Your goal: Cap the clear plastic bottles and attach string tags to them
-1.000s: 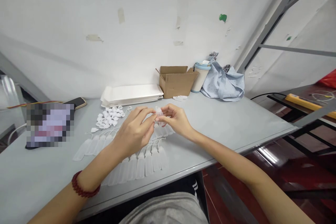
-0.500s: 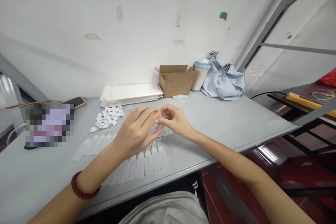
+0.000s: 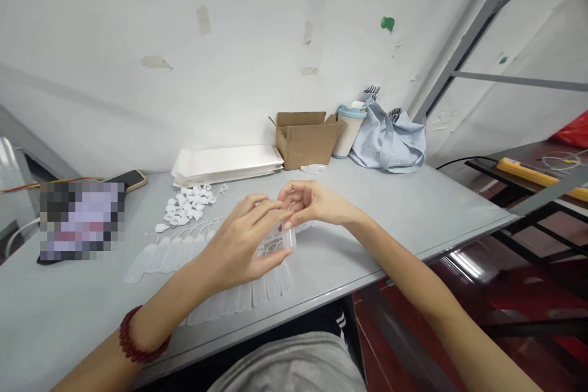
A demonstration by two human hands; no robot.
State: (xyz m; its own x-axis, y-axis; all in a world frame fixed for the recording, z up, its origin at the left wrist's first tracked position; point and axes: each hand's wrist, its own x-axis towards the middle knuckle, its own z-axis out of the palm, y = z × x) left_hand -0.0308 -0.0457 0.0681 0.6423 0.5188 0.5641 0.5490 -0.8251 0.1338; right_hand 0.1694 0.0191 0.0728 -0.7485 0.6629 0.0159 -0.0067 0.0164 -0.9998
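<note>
My left hand (image 3: 243, 244) and my right hand (image 3: 312, 203) meet over the middle of the grey table (image 3: 413, 208). Their fingertips pinch a small clear plastic tube (image 3: 288, 236), which points downward between them. A red bead bracelet (image 3: 133, 338) circles my left wrist. Under the hands lie rows of clear tubes (image 3: 220, 294) laid side by side, each with a thin white string. A heap of small white caps (image 3: 188, 207) lies behind them to the left.
At the back stand a stack of white flat bags (image 3: 227, 163), an open cardboard box (image 3: 305, 138), a lidded cup (image 3: 349, 128) and a pale blue cloth bag (image 3: 390, 141). A phone (image 3: 131, 179) lies far left. A metal rack (image 3: 478, 30) rises at right.
Both hands have dropped lower and nearer to me with the clear tube; the tube now points down toward the rows on the table.
</note>
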